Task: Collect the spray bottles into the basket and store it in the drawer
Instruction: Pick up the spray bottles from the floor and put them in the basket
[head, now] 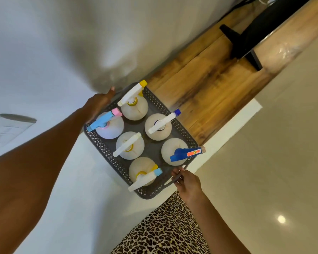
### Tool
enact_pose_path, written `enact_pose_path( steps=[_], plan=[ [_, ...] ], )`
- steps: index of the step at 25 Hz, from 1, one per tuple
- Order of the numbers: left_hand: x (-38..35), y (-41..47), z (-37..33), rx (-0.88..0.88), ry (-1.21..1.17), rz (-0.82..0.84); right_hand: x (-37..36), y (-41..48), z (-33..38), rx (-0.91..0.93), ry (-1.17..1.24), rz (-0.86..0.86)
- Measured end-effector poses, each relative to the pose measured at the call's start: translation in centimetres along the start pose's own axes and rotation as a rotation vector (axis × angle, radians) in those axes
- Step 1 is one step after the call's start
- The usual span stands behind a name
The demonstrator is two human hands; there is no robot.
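Six spray bottles stand loose in the basket at the white bench edge. Left hand grips its rim at ten o'clock, right hand its handle at five. Tilt it and they'd probably topple.

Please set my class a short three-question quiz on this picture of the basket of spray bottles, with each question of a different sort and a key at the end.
1. How many spray bottles stand in the basket?
2. True or false: the right hand hangs free of the basket.
3. What colour is the trigger head that bears the orange label? A dark blue; B pink; C yellow.
Key: 1 six. 2 false: it grips the basket's handle. 3 A.
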State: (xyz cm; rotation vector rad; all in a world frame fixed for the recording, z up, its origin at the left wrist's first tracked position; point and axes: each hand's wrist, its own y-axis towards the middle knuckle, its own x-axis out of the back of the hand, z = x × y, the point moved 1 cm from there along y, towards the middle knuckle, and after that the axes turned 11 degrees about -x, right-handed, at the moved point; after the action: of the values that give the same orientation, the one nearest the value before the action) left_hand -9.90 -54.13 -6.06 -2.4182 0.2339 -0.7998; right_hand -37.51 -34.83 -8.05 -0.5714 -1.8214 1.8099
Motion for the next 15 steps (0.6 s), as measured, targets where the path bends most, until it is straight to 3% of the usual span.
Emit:
enact_pose_path(
  steps=[4,11,15],
  plan=[
    [0.4,-1.8,0.7,0.025,-0.153,-0.006,0.1,0.2,0.0,0.064,-0.058,-0.074],
    [2.1,-9.6,2.5,0.116,-0.402,-0.219,0.6,-3.7,2.7,0.232,-0.251,-0.076],
    [2.8,-17.1,5.0,0.173,-0.721,-0.308,-0.7,-7.2,3.7,0.339,-0.406,-0.055]
  ],
)
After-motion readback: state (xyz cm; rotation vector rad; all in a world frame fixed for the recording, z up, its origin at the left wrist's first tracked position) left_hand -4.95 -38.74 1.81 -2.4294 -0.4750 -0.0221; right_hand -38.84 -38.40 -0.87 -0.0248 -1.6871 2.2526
